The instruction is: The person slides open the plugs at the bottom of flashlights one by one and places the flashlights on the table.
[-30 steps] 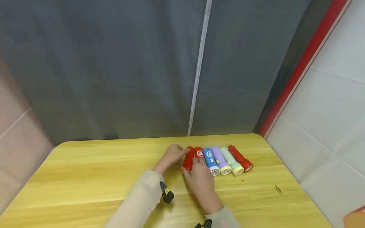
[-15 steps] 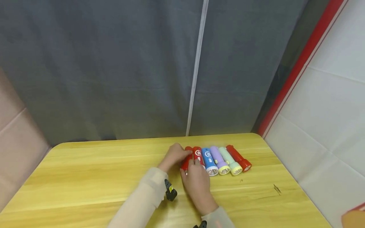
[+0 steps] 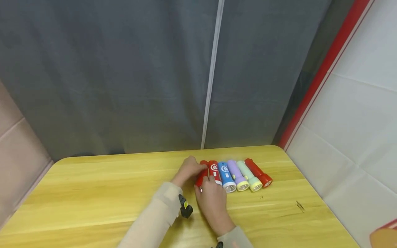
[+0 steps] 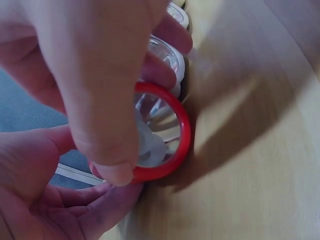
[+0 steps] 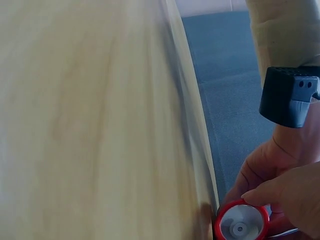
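Your right hand [image 3: 212, 196] slid slightly left; it and your left hand [image 3: 189, 171] pinch the leftmost red flashlight [image 3: 201, 176], apparently steadying it.

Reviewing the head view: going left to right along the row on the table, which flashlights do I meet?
Held red flashlight → red flashlight with a white emblem → blue flashlight → purple flashlight → mint-green flashlight → red flashlight at the right end.
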A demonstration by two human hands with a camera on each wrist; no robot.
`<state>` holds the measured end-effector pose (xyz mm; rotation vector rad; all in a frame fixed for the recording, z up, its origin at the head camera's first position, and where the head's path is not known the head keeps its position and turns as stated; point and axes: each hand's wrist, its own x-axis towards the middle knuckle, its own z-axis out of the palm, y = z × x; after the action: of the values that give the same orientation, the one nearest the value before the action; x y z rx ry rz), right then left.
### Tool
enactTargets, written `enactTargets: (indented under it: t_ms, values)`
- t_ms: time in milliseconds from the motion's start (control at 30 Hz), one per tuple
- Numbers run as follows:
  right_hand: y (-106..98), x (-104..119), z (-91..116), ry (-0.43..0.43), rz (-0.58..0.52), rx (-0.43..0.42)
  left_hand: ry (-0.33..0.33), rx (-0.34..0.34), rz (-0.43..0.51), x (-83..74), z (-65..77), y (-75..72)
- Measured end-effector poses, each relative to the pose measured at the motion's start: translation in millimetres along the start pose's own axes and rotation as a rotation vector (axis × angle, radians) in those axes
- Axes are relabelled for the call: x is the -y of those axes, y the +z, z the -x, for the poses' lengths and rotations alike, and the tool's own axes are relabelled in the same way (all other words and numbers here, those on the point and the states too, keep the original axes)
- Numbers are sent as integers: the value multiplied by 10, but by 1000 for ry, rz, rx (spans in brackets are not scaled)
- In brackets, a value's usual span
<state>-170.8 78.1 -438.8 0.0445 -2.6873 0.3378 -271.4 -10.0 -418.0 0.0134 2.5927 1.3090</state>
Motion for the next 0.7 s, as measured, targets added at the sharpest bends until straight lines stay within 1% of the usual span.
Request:
enactTargets:
  t_ms: [167, 333, 500, 700]
  values:
    - [-4, 13, 6, -2, -5, 0, -13, -4, 10, 2, 28, -6]
    - [3, 18, 18, -17, -1, -23, -17, 8, 34, 29, 59, -26]
    - [5, 21, 23, -33, -15, -67, 17, -5, 80, 89, 67, -61]
    - [-26, 31, 24, -21, -61, -68, 51, -22, 156, 112, 130, -141]
